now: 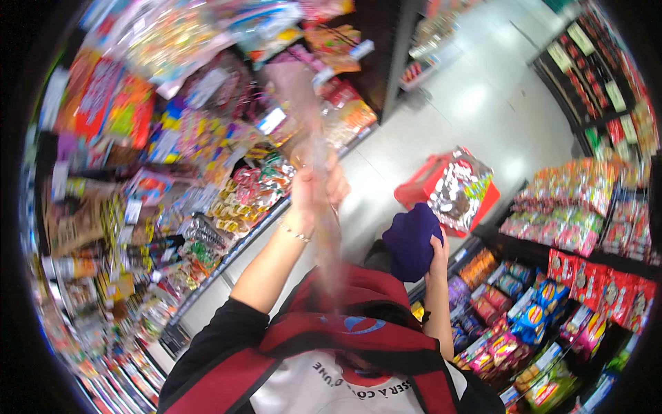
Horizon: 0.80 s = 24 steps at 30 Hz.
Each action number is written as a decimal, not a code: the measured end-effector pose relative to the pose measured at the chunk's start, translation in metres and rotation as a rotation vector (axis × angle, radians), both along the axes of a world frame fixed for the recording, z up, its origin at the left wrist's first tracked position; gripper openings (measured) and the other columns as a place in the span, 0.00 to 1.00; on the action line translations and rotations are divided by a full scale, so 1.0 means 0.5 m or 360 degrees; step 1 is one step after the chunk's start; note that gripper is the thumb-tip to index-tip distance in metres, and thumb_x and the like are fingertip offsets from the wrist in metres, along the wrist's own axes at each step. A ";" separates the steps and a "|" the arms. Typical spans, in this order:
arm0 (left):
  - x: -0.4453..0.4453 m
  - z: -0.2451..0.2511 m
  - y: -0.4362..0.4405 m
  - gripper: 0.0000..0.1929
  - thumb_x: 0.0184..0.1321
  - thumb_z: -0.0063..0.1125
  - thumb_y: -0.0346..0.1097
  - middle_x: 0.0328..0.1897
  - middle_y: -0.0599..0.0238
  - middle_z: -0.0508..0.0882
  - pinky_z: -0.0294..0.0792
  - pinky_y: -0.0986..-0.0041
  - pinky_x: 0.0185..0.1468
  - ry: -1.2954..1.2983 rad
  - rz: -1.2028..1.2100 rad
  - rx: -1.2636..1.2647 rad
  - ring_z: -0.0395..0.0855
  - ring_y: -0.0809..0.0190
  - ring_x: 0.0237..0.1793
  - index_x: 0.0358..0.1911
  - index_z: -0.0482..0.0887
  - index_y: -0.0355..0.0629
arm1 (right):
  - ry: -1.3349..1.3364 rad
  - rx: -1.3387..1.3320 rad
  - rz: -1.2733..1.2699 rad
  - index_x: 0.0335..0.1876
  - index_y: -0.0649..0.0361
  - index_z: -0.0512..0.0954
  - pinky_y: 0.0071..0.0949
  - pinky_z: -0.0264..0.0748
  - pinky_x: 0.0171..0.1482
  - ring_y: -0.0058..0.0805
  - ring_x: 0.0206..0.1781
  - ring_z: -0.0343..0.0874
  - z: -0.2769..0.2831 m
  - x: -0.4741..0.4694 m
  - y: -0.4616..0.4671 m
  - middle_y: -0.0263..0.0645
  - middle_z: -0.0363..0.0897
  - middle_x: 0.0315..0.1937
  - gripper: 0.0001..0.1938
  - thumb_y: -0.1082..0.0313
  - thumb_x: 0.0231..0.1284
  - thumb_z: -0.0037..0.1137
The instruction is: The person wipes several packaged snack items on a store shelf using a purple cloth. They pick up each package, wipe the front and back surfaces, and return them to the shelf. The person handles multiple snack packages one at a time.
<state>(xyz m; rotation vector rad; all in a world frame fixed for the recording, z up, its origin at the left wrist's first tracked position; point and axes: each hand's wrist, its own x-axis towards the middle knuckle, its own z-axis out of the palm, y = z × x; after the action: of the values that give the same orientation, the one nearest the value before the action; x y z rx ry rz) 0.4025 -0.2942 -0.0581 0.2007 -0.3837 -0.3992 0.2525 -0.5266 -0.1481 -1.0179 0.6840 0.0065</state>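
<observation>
My left hand (310, 189) grips a thin clear plastic packet (327, 238), seen almost edge-on. Motion blur hides what the packet contains. Its upper end reaches towards the sweets shelf on the left, and its lower end hangs in front of my red apron (362, 287). At my right side, my right hand (438, 253) holds a bunched dark purple cloth item (414, 243), whose exact kind I cannot tell. Just beyond it on the floor stands a red shopping basket (414, 187), with a shiny silver packet (460, 191) lying across its top.
Shelving on the left holds many bagged sweets (116, 103) with white price tags. To the right are red snack bags (602, 282), blue crisp packets (535, 315) and hanging sweet packets (558, 191). A pale tiled floor (465, 98) runs between the shelves.
</observation>
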 end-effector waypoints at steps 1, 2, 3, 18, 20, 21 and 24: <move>0.005 -0.009 0.015 0.14 0.61 0.45 0.41 0.30 0.65 0.77 0.67 0.75 0.40 -0.0271 -0.0534 -0.0486 0.75 0.64 0.30 0.42 0.72 0.37 | -0.0005 -0.0001 0.0072 0.52 0.63 0.67 0.25 0.69 0.51 0.28 0.45 0.73 0.012 0.005 0.020 0.39 0.73 0.44 0.21 0.67 0.50 0.48; -0.012 -0.013 0.041 0.14 0.61 0.45 0.41 0.30 0.65 0.77 0.67 0.75 0.40 -0.0255 -0.0521 -0.0512 0.75 0.64 0.30 0.42 0.72 0.37 | -0.0036 0.0013 0.0153 0.52 0.63 0.67 0.26 0.70 0.50 0.28 0.45 0.73 0.023 0.009 0.038 0.39 0.73 0.44 0.21 0.67 0.50 0.49; -0.025 -0.015 0.054 0.13 0.61 0.45 0.40 0.29 0.65 0.77 0.67 0.75 0.40 -0.0208 -0.0405 -0.0431 0.75 0.64 0.29 0.42 0.72 0.38 | -0.0062 0.0037 0.0225 0.52 0.63 0.67 0.26 0.70 0.50 0.28 0.45 0.74 0.033 0.012 0.054 0.39 0.73 0.44 0.21 0.67 0.50 0.49; -0.243 0.066 0.189 0.11 0.61 0.46 0.39 0.28 0.66 0.77 0.65 0.77 0.39 0.0260 0.0434 0.0523 0.74 0.66 0.29 0.37 0.73 0.38 | -0.0271 -0.0033 0.0602 0.47 0.63 0.69 0.22 0.71 0.45 0.24 0.40 0.74 0.110 0.030 0.178 0.37 0.74 0.39 0.16 0.68 0.52 0.46; -0.257 0.065 0.191 0.11 0.61 0.46 0.39 0.28 0.67 0.77 0.65 0.77 0.38 0.0287 0.0484 0.0567 0.73 0.66 0.29 0.37 0.73 0.38 | -0.0232 -0.0067 0.0588 0.47 0.64 0.70 0.21 0.71 0.45 0.24 0.40 0.74 0.118 0.026 0.181 0.37 0.74 0.39 0.16 0.68 0.52 0.46; -0.262 0.064 0.189 0.11 0.61 0.46 0.39 0.28 0.67 0.77 0.65 0.77 0.38 0.0293 0.0495 0.0586 0.73 0.66 0.29 0.37 0.73 0.38 | -0.0240 -0.0079 0.0603 0.47 0.64 0.70 0.21 0.71 0.45 0.24 0.40 0.74 0.121 0.026 0.182 0.37 0.74 0.39 0.16 0.68 0.52 0.46; -0.272 0.064 0.182 0.10 0.61 0.46 0.39 0.27 0.67 0.77 0.64 0.78 0.38 0.0305 0.0568 0.0635 0.73 0.67 0.29 0.36 0.74 0.38 | -0.0296 -0.0103 0.0680 0.47 0.65 0.70 0.20 0.70 0.45 0.23 0.40 0.74 0.126 0.024 0.185 0.37 0.75 0.40 0.16 0.68 0.52 0.47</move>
<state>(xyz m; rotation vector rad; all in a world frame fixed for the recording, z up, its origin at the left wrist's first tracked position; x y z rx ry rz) 0.2666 -0.2034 -0.0263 0.6056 -0.0710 -0.1358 0.2643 -0.4342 -0.0850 -1.1949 0.2898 0.2605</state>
